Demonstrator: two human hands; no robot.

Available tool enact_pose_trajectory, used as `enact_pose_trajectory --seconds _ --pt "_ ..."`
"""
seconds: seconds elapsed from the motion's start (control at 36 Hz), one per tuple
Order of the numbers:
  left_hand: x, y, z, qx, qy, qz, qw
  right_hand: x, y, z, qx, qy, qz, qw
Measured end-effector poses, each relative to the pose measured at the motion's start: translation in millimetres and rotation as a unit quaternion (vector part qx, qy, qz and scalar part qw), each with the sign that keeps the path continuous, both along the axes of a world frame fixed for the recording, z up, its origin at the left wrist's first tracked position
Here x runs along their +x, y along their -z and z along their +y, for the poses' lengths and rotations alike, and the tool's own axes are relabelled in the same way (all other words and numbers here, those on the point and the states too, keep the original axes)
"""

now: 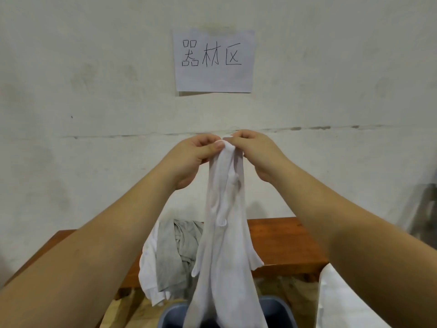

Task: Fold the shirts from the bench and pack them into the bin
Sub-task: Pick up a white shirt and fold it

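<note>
A white shirt (224, 233) hangs bunched and narrow from both my hands, raised in front of the wall. My left hand (196, 155) pinches its top edge between thumb and fingers. My right hand (255, 152) pinches the same edge right beside it, the two hands almost touching. The shirt's lower end drops down into the blue-grey bin (274, 308) at the bottom of the view. On the brown wooden bench (279, 242) behind it lies a heap with a grey shirt (175, 252) on top of another white shirt (149, 273).
A paper sign (214, 60) with handwritten characters is stuck on the pale wall. White fabric (343, 301) shows at the lower right edge. A grey object (425, 209) stands at the far right. The floor under the bench is light wood.
</note>
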State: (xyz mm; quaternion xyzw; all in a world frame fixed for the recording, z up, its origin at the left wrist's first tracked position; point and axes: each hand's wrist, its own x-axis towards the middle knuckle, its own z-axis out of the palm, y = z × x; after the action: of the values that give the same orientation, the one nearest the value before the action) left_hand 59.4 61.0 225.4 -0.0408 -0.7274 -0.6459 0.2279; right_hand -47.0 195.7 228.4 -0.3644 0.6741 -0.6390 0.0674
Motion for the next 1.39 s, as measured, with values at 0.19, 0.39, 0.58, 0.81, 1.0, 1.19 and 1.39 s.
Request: enact_pose_trajectory --seconds 0.19,0.39,0.58,0.81,1.0,1.19,1.39 --pt "2 6 -6 -0.022 -0.042 -0.006 0.999 -1 25 3 -0.020 -0.056 -0.061 0.996" --pt "4 7 -16 0.035 -0.019 0.007 0.999 -9 112 14 0.197 -0.159 -0.010 0.967" --pt "11 12 -22 0.024 -0.006 0.002 1.000 -5 159 10 0.433 -0.174 0.085 0.880" --pt "27 16 -42 0.028 -0.010 0.004 1.000 -17 180 22 0.487 -0.171 0.096 0.851" --pt "32 19 -49 0.048 -0.012 0.005 0.999 -17 209 35 0.463 -0.136 0.073 0.873" --pt "36 24 -57 0.028 -0.027 -0.001 0.999 -16 218 51 0.487 -0.151 0.006 0.861" --pt "43 29 -69 0.038 -0.027 0.004 0.999 -32 217 69 0.405 -0.116 -0.117 0.900"
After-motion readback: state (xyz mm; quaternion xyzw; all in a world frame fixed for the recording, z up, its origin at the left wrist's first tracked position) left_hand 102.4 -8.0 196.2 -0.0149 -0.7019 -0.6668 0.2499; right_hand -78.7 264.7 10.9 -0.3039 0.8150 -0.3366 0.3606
